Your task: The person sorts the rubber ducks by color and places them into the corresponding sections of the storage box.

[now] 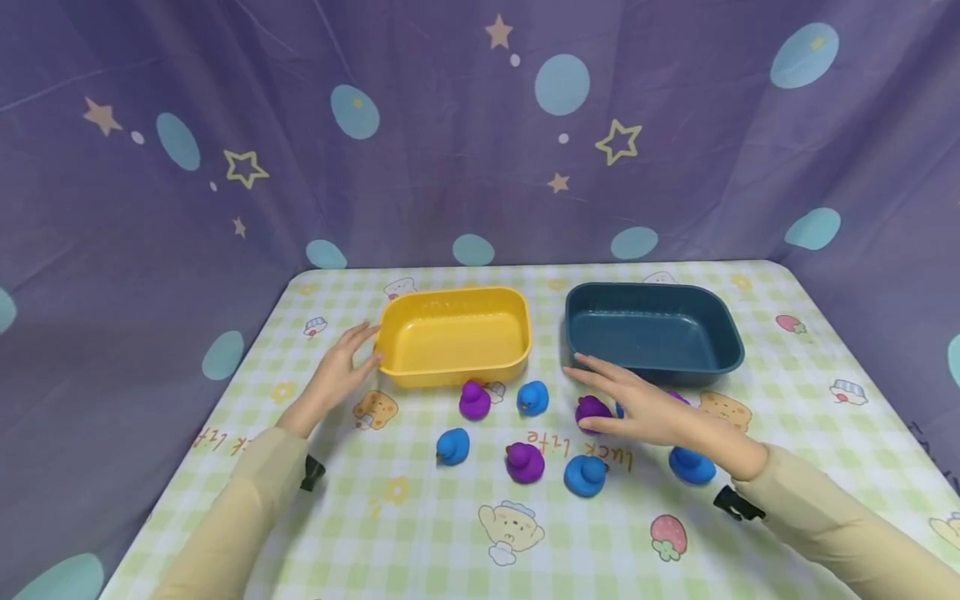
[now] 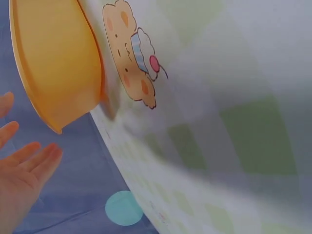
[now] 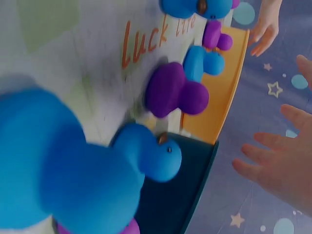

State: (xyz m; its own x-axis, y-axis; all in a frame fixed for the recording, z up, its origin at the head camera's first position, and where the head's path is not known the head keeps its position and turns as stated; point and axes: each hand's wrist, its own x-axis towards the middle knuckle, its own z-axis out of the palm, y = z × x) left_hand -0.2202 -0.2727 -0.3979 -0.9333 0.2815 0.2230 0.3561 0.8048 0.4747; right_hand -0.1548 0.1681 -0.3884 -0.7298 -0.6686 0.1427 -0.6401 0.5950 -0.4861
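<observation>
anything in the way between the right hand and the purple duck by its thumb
Nothing visible stands between the right hand and that purple duck; a blue duck sits close beside it, but seems not to block the way.

Person's clothing: left sleeve (image 1: 240, 508) and right sleeve (image 1: 832, 521) pale beige, plain, long, softly creased, both ending near the wrist. Small black fitting on each underside: left fitting (image 1: 312, 472), right fitting (image 1: 738, 503); fine detail too small to read. Left grip (image 1: 335, 375) and right grip (image 1: 641, 407) bare.
</observation>
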